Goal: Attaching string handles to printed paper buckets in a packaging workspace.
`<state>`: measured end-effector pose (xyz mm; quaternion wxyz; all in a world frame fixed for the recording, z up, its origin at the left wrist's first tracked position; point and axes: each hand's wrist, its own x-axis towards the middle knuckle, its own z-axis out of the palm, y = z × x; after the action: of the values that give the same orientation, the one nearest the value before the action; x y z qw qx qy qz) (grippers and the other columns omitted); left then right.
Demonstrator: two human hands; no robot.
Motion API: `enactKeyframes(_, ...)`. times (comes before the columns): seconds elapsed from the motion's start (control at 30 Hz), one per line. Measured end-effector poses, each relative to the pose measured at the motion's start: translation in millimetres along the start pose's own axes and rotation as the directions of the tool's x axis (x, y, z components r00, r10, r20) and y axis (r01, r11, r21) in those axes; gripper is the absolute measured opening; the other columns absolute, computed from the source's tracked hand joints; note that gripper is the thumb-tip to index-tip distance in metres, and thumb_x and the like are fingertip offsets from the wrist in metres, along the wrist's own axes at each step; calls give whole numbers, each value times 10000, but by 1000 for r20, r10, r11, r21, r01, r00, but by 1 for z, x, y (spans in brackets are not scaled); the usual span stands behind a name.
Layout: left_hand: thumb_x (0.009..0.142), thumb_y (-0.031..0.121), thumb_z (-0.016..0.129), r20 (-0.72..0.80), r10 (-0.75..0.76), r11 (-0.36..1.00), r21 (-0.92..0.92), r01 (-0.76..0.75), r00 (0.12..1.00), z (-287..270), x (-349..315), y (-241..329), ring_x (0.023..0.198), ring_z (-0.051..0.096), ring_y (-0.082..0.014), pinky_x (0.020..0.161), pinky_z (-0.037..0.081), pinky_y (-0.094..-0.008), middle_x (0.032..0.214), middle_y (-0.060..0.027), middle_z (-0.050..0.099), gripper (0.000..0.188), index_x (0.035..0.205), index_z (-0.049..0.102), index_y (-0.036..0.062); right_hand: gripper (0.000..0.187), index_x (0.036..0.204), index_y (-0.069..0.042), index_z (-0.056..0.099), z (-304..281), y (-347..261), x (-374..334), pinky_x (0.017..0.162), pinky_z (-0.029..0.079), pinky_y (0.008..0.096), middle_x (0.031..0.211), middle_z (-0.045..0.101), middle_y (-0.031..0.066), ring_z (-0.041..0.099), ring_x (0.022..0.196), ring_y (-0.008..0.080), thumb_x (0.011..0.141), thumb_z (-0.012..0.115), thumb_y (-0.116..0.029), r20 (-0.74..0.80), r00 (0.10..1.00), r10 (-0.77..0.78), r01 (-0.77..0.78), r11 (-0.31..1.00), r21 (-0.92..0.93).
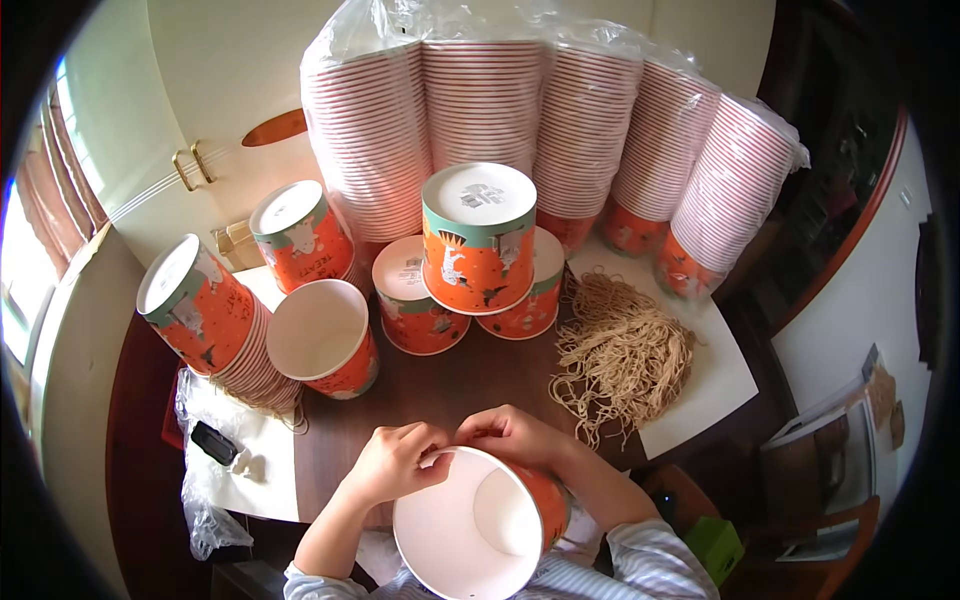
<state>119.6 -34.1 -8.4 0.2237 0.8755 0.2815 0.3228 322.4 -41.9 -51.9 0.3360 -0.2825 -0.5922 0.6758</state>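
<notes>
An orange paper bucket (440, 525) with a white inside lies tilted before me, its open mouth facing me. A tiny dark spot shows near the lower rim. My left hand (400, 462) is closed at the upper rim, thumb tip inside the mouth and fingers curled outside. My right hand (512, 436) is over the bucket's outer side, its fingertips pinched together close to the left hand. Whatever lies between those fingertips is too small to make out. A tangled heap of tan cords (625, 360) sits beyond my right hand.
Upside-down buckets (480, 255) form a small pyramid mid-table. One bucket (320, 335) stands upright at left, near inverted stacks (205, 310) with cords at the base. Tall plastic-wrapped bucket stacks (480, 110) line the back. A black object (213, 441) lies on plastic film at left.
</notes>
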Motion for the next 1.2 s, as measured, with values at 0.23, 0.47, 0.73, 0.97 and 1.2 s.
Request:
enactKeyframes(0.23, 658, 50, 683, -31, -88, 991, -100, 85, 996, -2, -3, -1, 507, 585, -215, 461, 475, -278, 610, -65, 560, 165, 721, 531, 37, 183, 1015, 18, 578, -1, 11, -2, 816, 455, 253, 989, 598, 73, 564, 931, 122, 841, 524, 16, 24, 997, -79, 73, 981, 182)
enactKeyframes(0.47, 650, 68, 681, 17, -114, 990, -87, 115, 993, 1, -4, 1, 495, 571, -219, 453, 464, -285, 602, -69, 544, 185, 692, 504, 35, 167, 987, 13, 575, 2, 7, -3, 803, 446, 244, 975, 590, 64, 553, 925, 115, 837, 504, 35, 18, 992, -123, 122, 991, 50)
enactKeyframes(0.73, 651, 75, 680, 0, -101, 993, -65, 101, 995, 3, -6, 2, 514, 578, -231, 462, 468, -297, 623, -75, 553, 184, 700, 509, 31, 195, 956, -19, 578, 1, 6, 1, 804, 444, 277, 979, 582, 90, 570, 934, 180, 796, 490, 50, 68, 959, -277, 284, 950, -134)
enactKeyframes(0.97, 714, 99, 696, 2, -132, 983, -129, 132, 991, 1, -7, -3, 541, 585, -207, 465, 466, -284, 661, -77, 561, 200, 724, 510, 27, 160, 903, -22, 613, 0, 0, 3, 788, 469, 309, 1046, 588, 116, 593, 917, 221, 769, 530, 10, 75, 954, -290, 285, 798, -532)
enactKeyframes(1.2, 733, 63, 658, 4, -279, 950, -145, 277, 960, -13, -8, -5, 537, 559, -174, 490, 447, -255, 681, -89, 568, 135, 812, 576, -9, 117, 877, -48, 627, -12, 3, -5, 659, 500, 301, 880, 620, 86, 619, 767, 203, 781, 572, -86, -361, 882, -304, 2, 767, -641)
